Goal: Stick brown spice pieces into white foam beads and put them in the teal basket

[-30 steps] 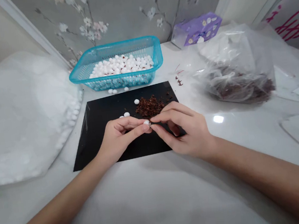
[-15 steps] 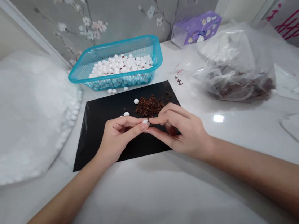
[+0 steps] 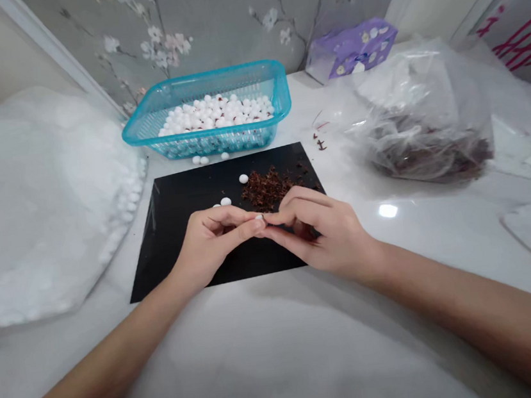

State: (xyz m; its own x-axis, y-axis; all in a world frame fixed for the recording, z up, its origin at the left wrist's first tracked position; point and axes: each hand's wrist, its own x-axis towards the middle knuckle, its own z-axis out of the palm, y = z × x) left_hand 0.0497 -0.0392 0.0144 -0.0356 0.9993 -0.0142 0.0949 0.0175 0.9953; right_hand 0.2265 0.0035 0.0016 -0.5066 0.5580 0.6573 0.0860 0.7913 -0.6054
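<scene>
Left hand (image 3: 215,244) and right hand (image 3: 325,233) meet at center frame over the black mat (image 3: 175,255). Fingers (image 3: 249,225) pinch closed on a white bead (image 3: 258,216), mostly hidden. Bead looks light, smooth, probably slippery: fingertip hold. Brown flakes (image 3: 264,189) just above.

My bench, listed from the black plastic sheet (image 3: 179,248): smooth, faint sheen. On it, dried brown flakes (image 3: 264,189): rough, matt; white beads (image 3: 243,178): smooth, glossy. Behind it, teal plastic basket (image 3: 201,81): glossy, moulded mesh. Right of it, clear plastic bag (image 3: 407,94): thin, crinkled, shiny. Left of it, white plastic sheeting (image 3: 39,207): soft, translucent. Beneath it, white tabletop (image 3: 285,358): polished, glossy.
</scene>
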